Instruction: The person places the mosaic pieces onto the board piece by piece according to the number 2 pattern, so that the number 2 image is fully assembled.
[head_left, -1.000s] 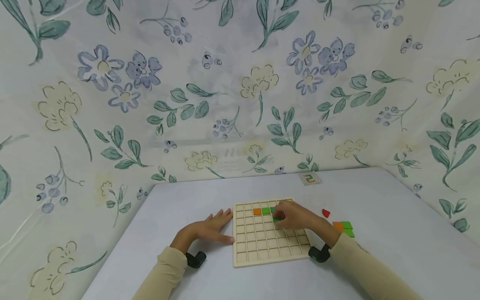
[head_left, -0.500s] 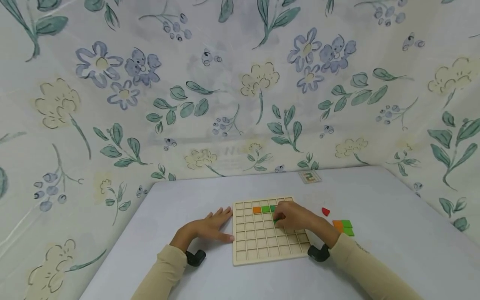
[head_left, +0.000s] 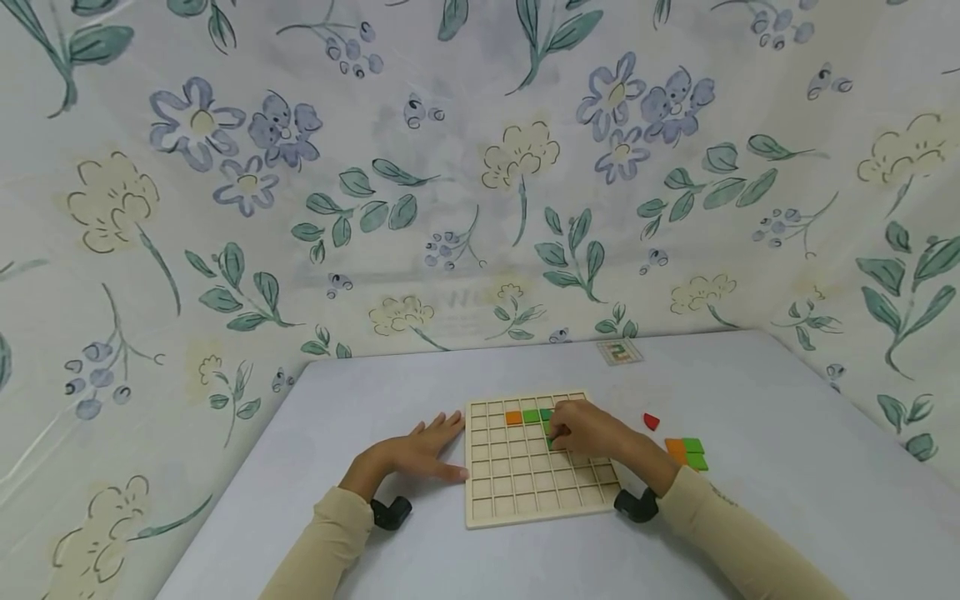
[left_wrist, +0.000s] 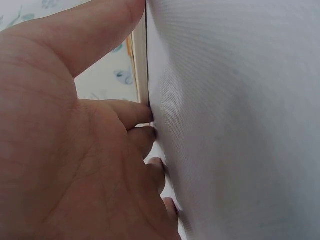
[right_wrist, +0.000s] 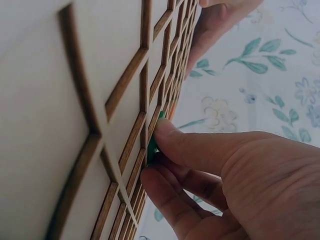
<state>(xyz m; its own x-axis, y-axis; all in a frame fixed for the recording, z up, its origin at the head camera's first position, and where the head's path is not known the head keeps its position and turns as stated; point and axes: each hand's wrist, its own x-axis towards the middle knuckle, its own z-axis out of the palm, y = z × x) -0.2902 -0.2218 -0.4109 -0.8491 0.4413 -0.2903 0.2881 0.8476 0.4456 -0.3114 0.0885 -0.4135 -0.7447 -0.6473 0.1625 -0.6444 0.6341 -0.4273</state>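
I have the left hand [head_left: 420, 456] spread, its thumb against the board [head_left: 504, 487]; if that slackens, the board could slide. My right hand [head_left: 588, 429] pinches a green tile [right_wrist: 152, 152] at the board's grid; uneven pressure could seat it crooked or jog the row of tiles [head_left: 531, 416] beyond.

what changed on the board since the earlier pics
Very little: slightly more green seems visible beside the right hand, which still pinches a green tile at the board; nothing was let go. The left hand, row of tiles, red piece and loose tiles stayed put.
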